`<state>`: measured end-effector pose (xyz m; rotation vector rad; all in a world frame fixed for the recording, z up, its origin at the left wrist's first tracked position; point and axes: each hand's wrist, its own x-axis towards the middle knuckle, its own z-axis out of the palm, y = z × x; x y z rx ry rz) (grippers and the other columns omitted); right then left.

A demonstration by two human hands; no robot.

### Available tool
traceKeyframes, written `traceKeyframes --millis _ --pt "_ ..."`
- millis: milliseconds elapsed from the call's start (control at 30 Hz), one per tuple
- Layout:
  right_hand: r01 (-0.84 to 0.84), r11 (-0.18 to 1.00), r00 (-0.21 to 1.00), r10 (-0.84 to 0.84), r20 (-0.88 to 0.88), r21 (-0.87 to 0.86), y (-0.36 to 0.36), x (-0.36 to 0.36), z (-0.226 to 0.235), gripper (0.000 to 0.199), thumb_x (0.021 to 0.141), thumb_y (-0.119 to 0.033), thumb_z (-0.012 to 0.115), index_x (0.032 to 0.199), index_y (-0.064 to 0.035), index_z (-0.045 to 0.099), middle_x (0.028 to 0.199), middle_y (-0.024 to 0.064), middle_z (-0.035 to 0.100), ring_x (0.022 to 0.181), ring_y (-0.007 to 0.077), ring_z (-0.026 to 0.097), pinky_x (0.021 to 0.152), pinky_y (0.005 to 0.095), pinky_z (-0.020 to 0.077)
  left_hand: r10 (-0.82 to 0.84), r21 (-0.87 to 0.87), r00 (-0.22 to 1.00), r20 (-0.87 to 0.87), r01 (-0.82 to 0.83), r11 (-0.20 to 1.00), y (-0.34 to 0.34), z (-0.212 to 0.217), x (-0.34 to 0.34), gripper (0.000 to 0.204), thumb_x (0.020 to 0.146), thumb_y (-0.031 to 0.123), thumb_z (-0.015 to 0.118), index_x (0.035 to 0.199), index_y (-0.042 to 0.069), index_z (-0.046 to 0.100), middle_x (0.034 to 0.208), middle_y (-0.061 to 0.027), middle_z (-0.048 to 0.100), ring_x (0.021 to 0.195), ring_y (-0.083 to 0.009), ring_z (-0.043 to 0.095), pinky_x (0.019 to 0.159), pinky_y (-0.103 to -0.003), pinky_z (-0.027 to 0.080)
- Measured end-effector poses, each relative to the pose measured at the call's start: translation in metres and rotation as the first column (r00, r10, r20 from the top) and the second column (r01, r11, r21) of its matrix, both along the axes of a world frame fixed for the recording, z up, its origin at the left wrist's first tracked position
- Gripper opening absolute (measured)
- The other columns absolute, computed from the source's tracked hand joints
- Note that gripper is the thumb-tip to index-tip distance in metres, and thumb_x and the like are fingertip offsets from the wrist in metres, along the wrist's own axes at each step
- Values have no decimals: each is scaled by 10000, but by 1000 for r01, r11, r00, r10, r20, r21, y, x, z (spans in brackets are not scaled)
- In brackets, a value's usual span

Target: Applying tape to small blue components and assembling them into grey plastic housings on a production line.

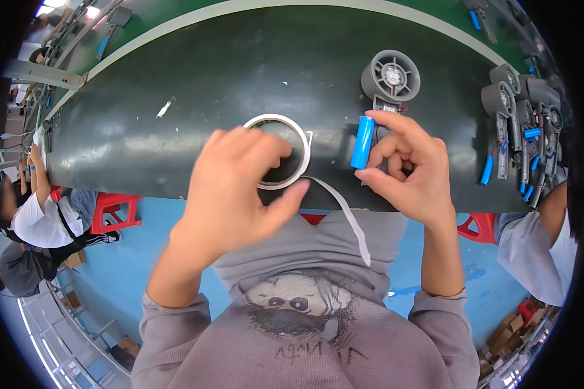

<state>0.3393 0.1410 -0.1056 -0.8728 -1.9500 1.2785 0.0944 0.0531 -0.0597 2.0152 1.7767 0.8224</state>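
Observation:
My right hand (pixel 412 165) pinches a blue cylindrical battery (pixel 363 142) by its two ends, between thumb and forefinger. Just beyond it, a small grey handheld fan (pixel 391 76) lies on the dark work surface, its handle partly hidden by my fingers. My left hand (pixel 237 185) hovers over a roll of white tape (pixel 307 152), thumb and forefinger apart, with nothing visible between them; its other fingers curl out of sight. A loose white strip (pixel 344 211) trails from the roll over the near table edge toward my lap.
At the right end of the table (pixel 194 78) lies a pile of grey fans (pixel 525 113) with blue batteries. White scraps (pixel 164 109) dot the surface. People (pixel 42 217) sit at left and right, near red stools (pixel 115 211). A green strip runs behind the table's pale far edge.

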Motion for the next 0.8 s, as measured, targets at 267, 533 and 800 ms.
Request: traceKeyframes --millis 267,533,800 --pt "-104 994 993 106 -59 30 6 7 -9 696 673 29 809 1346 -23 640 733 -6 704 473 -7 323 467 202 233 -41 143 998 -39 46 989 -36 -41 -5 205 726 100 842 882 87 710 889 -38 671 785 -208 604 801 -369 342" --pt "-183 982 975 174 -140 -53 10 8 -9 689 660 -3 832 1328 -28 664 734 -11 717 469 3 322 456 208 232 -15 186 999 39 7 982 -33 -44 17 181 749 128 851 881 119 727 863 9 687 747 -161 614 789 -369 294" --pt "-181 981 979 174 -104 -66 8 8 -8 679 669 -7 842 1325 -17 670 719 -19 700 477 5 331 464 207 241 -44 229 998 54 31 973 -25 -46 26 187 737 123 856 883 102 740 860 -5 692 732 -164 611 784 -363 300"
